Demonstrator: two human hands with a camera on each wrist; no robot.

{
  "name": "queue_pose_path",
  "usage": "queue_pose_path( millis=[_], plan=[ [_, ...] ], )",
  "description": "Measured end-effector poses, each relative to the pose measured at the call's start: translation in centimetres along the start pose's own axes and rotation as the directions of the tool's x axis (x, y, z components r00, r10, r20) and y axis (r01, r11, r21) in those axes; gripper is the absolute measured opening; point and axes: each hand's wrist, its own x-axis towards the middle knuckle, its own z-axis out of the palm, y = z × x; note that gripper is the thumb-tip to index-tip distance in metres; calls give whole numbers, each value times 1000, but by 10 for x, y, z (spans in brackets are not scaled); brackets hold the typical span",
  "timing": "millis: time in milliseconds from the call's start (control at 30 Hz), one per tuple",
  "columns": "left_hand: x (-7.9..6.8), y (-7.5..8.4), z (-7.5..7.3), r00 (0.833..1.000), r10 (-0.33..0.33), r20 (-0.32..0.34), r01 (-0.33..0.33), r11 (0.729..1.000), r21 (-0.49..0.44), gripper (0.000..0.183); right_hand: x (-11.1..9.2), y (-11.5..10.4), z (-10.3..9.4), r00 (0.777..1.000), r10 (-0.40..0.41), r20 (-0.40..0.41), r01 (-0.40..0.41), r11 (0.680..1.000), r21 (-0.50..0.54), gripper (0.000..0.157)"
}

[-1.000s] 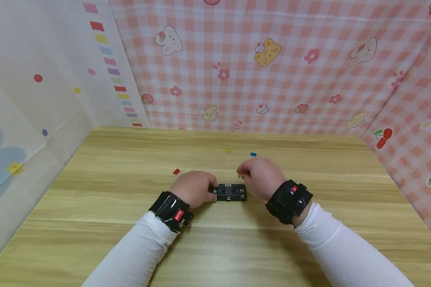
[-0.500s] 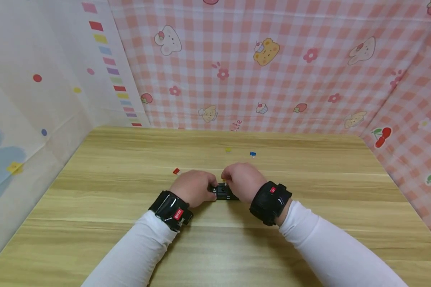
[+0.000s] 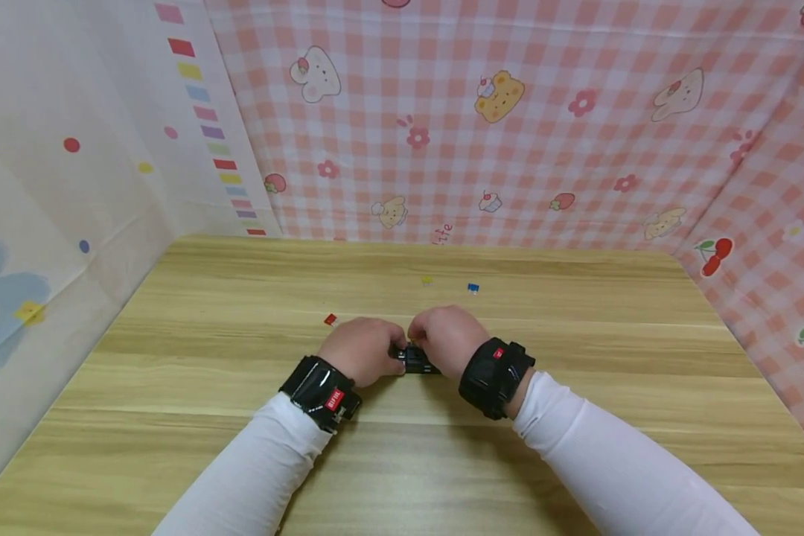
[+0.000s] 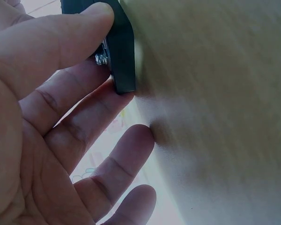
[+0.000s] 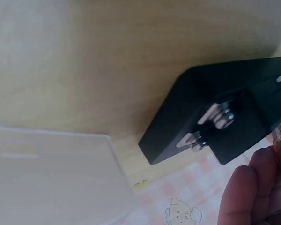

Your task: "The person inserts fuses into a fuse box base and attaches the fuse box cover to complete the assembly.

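Note:
My left hand [image 3: 365, 351] grips the left end of a black fuse box [image 3: 417, 361] on the wooden table, thumb at the near side, fingers at the far side. Its metal screw terminals [image 5: 220, 116] show in the right wrist view. My right hand [image 3: 450, 339] pinches a small orange blade fuse [image 5: 277, 133] at the far edge of the box, and covers the box's right part in the head view. In the left wrist view, the thumb [image 4: 84, 35] presses on the box end while the lower fingers are spread near the table.
A red blade fuse [image 3: 330, 319] lies left of the box. Behind the hands are a yellow fuse [image 3: 427, 281] and a blue fuse [image 3: 473, 288]. Patterned cloth walls [image 3: 402, 149] enclose the table [image 3: 402, 461] at the back and sides.
The right hand has moved left and slightly down with the orange fuse, from right of the fuse box to its far edge. The left hand keeps its grip.

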Motion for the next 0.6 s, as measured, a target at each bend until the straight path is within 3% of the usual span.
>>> queue_pose_path(
  millis=[600],
  plan=[
    [-1, 3, -2, 1000, -23, 19, 23, 1000, -18, 22, 1, 0, 2, 999, -36, 14, 36, 999, -31, 11]
  ],
)
